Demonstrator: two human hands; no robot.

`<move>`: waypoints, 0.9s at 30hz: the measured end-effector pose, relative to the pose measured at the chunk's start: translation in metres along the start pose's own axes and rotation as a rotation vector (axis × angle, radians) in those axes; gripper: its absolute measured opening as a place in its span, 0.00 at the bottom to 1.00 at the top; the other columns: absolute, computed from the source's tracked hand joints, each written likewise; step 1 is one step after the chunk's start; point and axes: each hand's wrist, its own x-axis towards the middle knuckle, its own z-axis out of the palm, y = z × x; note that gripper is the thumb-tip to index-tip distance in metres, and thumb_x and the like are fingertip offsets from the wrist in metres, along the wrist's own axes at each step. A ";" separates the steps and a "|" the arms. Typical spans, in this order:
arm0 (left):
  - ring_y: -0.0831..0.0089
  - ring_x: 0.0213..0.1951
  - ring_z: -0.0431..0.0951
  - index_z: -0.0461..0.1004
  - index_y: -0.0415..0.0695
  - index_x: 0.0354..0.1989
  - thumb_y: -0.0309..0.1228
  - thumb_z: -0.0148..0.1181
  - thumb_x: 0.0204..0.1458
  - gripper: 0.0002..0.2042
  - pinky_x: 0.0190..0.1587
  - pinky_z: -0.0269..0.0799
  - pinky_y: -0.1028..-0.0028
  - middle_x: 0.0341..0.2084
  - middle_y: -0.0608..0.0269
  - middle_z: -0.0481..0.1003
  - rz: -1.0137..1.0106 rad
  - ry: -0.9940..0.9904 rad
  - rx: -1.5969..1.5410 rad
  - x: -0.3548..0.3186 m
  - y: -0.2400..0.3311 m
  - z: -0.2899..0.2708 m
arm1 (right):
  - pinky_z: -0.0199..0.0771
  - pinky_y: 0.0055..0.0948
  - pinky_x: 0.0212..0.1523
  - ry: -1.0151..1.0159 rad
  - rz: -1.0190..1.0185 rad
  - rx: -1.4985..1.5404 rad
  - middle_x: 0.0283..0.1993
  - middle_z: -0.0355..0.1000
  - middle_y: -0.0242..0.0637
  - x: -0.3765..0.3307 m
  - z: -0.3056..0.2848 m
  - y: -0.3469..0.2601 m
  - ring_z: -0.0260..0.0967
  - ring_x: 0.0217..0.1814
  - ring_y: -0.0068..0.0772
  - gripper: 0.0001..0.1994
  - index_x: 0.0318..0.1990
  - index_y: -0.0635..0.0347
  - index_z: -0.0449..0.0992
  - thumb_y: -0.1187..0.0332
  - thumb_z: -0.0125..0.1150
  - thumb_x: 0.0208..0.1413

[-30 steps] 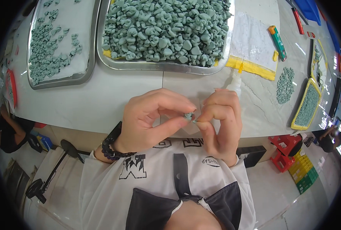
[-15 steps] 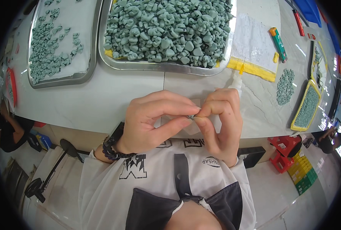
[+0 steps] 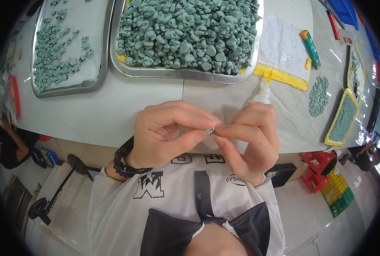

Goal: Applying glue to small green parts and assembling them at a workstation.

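Observation:
Between the thumb and fingertips of my left hand (image 3: 162,134) is a tiny grey-green plastic-looking piece (image 3: 211,130), mostly covered by the fingers. My right hand (image 3: 254,138) meets it from the right, its thumb and forefinger closed at the piece's edge. Both hands are held over the near edge of the table. Beyond them, a large metal tray (image 3: 185,77) is heaped with bigger grey-green pieces that have dark parts. A white squeeze bottle (image 3: 263,94) with a yellow needle tip stands just past my right hand.
At the far left, a second metal tray (image 3: 91,88) holds small pieces on a white sheet. To the right lie a yellow-edged plastic bag (image 3: 281,79), a green and orange cutter-like tool (image 3: 311,49), a loose pile (image 3: 319,96) and a yellow-rimmed tray (image 3: 341,119). Red stools (image 3: 316,164) stand below.
My right hand has shifted slightly right and its fingers have loosened their curl. My left hand has moved a little left, and more of the piece shows between the fingertips.

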 end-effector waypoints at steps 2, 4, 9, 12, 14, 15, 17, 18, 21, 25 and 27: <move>0.66 0.39 0.76 0.74 0.33 0.34 0.11 0.54 0.42 0.10 0.41 0.72 0.73 0.34 0.48 0.74 0.017 -0.030 0.073 0.001 0.001 -0.001 | 0.61 0.32 0.34 0.002 0.004 -0.015 0.27 0.65 0.35 0.000 0.000 0.000 0.59 0.32 0.36 0.11 0.28 0.61 0.75 0.78 0.65 0.30; 0.64 0.39 0.76 0.74 0.33 0.33 0.11 0.54 0.42 0.10 0.41 0.72 0.73 0.34 0.46 0.74 0.026 -0.044 0.110 0.001 0.001 -0.002 | 0.62 0.33 0.35 0.008 0.012 -0.045 0.27 0.66 0.35 0.001 0.000 -0.001 0.60 0.32 0.36 0.11 0.27 0.61 0.75 0.78 0.65 0.30; 0.66 0.38 0.76 0.74 0.33 0.34 0.11 0.55 0.42 0.10 0.41 0.72 0.74 0.34 0.48 0.74 0.028 -0.032 0.127 0.000 0.002 -0.001 | 0.62 0.32 0.35 -0.001 0.003 -0.103 0.27 0.66 0.35 0.000 -0.001 -0.003 0.60 0.32 0.36 0.12 0.27 0.61 0.75 0.79 0.65 0.28; 0.69 0.38 0.76 0.75 0.34 0.34 0.10 0.55 0.41 0.11 0.41 0.72 0.75 0.34 0.53 0.75 -0.001 0.011 0.059 0.000 0.001 0.000 | 0.61 0.33 0.35 -0.009 0.016 -0.069 0.27 0.66 0.35 -0.001 -0.001 -0.003 0.60 0.32 0.36 0.12 0.27 0.61 0.76 0.79 0.65 0.28; 0.69 0.38 0.76 0.75 0.35 0.33 0.10 0.56 0.40 0.11 0.40 0.72 0.75 0.33 0.53 0.75 0.022 0.011 0.043 0.000 0.000 0.000 | 0.61 0.33 0.34 -0.012 0.007 -0.072 0.27 0.66 0.35 0.000 -0.001 -0.003 0.61 0.32 0.36 0.13 0.27 0.62 0.76 0.79 0.64 0.27; 0.69 0.37 0.76 0.75 0.35 0.33 0.10 0.56 0.40 0.11 0.40 0.72 0.75 0.33 0.53 0.75 0.046 0.012 0.024 0.000 0.000 0.000 | 0.61 0.33 0.34 -0.016 -0.003 -0.076 0.28 0.66 0.35 0.001 -0.001 -0.003 0.61 0.32 0.36 0.13 0.28 0.62 0.76 0.79 0.64 0.27; 0.69 0.37 0.76 0.75 0.35 0.33 0.10 0.56 0.40 0.11 0.40 0.72 0.75 0.33 0.52 0.75 0.037 0.011 0.028 -0.001 -0.001 0.000 | 0.61 0.33 0.34 -0.020 -0.013 -0.080 0.28 0.66 0.35 0.003 -0.001 -0.003 0.61 0.32 0.36 0.13 0.28 0.62 0.76 0.80 0.64 0.27; 0.69 0.37 0.76 0.75 0.35 0.33 0.10 0.55 0.40 0.11 0.40 0.72 0.75 0.33 0.52 0.75 0.038 0.013 0.022 -0.001 -0.001 -0.001 | 0.61 0.33 0.35 -0.017 -0.009 -0.070 0.27 0.66 0.35 0.003 0.000 -0.004 0.61 0.31 0.36 0.13 0.28 0.62 0.76 0.80 0.64 0.26; 0.69 0.37 0.76 0.75 0.35 0.33 0.10 0.55 0.40 0.11 0.39 0.71 0.75 0.33 0.52 0.75 0.049 0.018 0.022 -0.003 -0.002 -0.001 | 0.61 0.33 0.35 -0.011 -0.009 -0.048 0.27 0.66 0.35 0.001 0.002 -0.003 0.61 0.31 0.36 0.13 0.28 0.62 0.76 0.80 0.64 0.26; 0.69 0.38 0.75 0.73 0.34 0.33 0.11 0.54 0.41 0.10 0.40 0.72 0.74 0.34 0.50 0.74 0.060 0.000 0.047 -0.002 -0.001 -0.003 | 0.62 0.35 0.35 -0.008 -0.046 -0.071 0.27 0.66 0.36 -0.003 0.001 0.001 0.61 0.30 0.36 0.13 0.27 0.63 0.75 0.79 0.63 0.27; 0.67 0.38 0.75 0.71 0.33 0.33 0.11 0.52 0.42 0.09 0.42 0.72 0.72 0.35 0.47 0.72 0.065 -0.040 0.058 -0.002 -0.001 -0.003 | 0.62 0.35 0.34 -0.046 -0.048 0.005 0.27 0.67 0.34 0.002 -0.015 -0.001 0.63 0.30 0.35 0.11 0.26 0.61 0.75 0.75 0.66 0.29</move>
